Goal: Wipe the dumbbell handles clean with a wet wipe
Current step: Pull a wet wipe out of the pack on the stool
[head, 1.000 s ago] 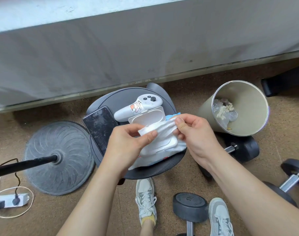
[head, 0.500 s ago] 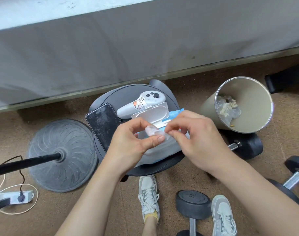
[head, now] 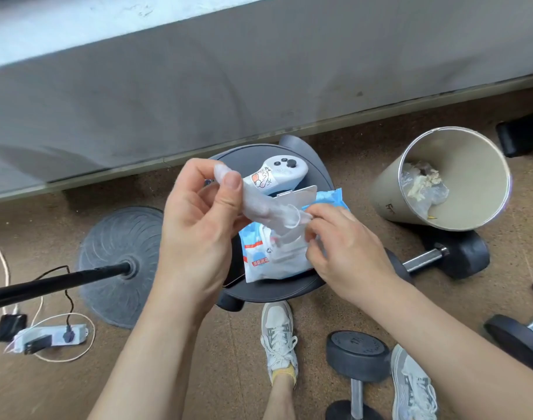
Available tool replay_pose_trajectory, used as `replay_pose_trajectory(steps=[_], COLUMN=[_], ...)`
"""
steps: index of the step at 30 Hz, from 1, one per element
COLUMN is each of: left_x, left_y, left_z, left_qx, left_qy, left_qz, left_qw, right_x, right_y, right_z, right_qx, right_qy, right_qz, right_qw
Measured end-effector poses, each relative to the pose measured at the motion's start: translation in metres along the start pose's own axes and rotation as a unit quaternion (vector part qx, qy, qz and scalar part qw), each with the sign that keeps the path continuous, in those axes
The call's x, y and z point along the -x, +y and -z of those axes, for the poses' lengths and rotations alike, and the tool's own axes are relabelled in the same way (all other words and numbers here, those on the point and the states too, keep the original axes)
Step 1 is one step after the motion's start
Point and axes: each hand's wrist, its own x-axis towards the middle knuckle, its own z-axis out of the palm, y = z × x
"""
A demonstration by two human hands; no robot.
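Translucent white, the wet wipe (head: 268, 207) stretches between both hands. The left hand (head: 198, 225) pinches its upper end between thumb and fingers, raised in front of a white controller (head: 284, 174). The right hand (head: 347, 253) pinches the lower end, lower and to the right. Directly beneath this grip lies the blue-and-white wipe pack (head: 268, 263), lid flipped up, on a round black stool (head: 277, 291). One dumbbell (head: 422, 261) lies on the floor just right of the right hand, untouched, beside a bin (head: 386, 192). Another dumbbell (head: 357, 356) sits under the right forearm.

The left hand (head: 198, 225) has lifted the wet wipe (head: 259, 204) up from the pack (head: 271, 256).
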Motion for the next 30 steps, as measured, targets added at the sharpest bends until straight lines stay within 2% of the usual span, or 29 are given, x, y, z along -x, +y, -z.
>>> replay_pose_trajectory(steps=[3, 6, 10, 13, 14, 16, 18, 21, 23, 25, 28, 30], left_x=[0.003, 0.006, 0.009, 0.011, 0.01, 0.007, 0.005, 0.016, 0.029, 0.039, 0.047, 0.045], left_y=[0.003, -0.006, -0.016, -0.023, -0.024, -0.018, -0.007, 0.006, 0.009, 0.011, 0.004, -0.007], left_z=[0.0, -0.003, -0.015, -0.018, -0.017, -0.012, -0.003, 0.005, 0.01, 0.017, 0.026, 0.022], left_qx=[-0.06, -0.092, -0.024, 0.0, 0.028, 0.133, 0.19, 0.057, -0.025, -0.129, -0.35, -0.462], left_qy=[0.006, 0.037, 0.059, 0.122, 0.152, 0.214, 0.237, 0.168, 0.133, 0.12, 0.08, 0.026], left_qz=[-0.037, -0.015, 0.062, 0.115, 0.133, 0.157, 0.152, 0.131, 0.111, 0.08, 0.077, 0.118], left_qw=[0.997, 0.995, 0.996, 0.986, 0.979, 0.955, 0.941, 0.975, 0.985, 0.981, 0.93, 0.879], right_x=[-0.003, -0.003, -0.005, -0.008, -0.007, -0.001, 0.006, 0.01, 0.01, 0.01, 0.004, 0.001], right_y=[-0.005, -0.013, -0.027, -0.027, -0.023, -0.011, 0.001, 0.006, 0.005, 0.008, 0.016, 0.012], right_z=[0.005, 0.022, 0.033, 0.026, 0.023, 0.015, 0.01, 0.004, 0.0, 0.0, 0.012, 0.021], right_qx=[-0.048, -0.175, -0.346, -0.44, -0.438, -0.369, -0.287, -0.208, -0.153, -0.136, -0.158, -0.213], right_qy=[0.004, -0.01, 0.051, 0.062, 0.062, 0.079, 0.112, 0.173, 0.184, 0.202, 0.234, 0.19], right_qz=[-0.048, -0.108, -0.163, -0.198, -0.208, -0.216, -0.211, -0.177, -0.161, -0.204, -0.299, -0.285], right_qw=[0.998, 0.979, 0.923, 0.874, 0.872, 0.901, 0.928, 0.946, 0.958, 0.948, 0.912, 0.915])
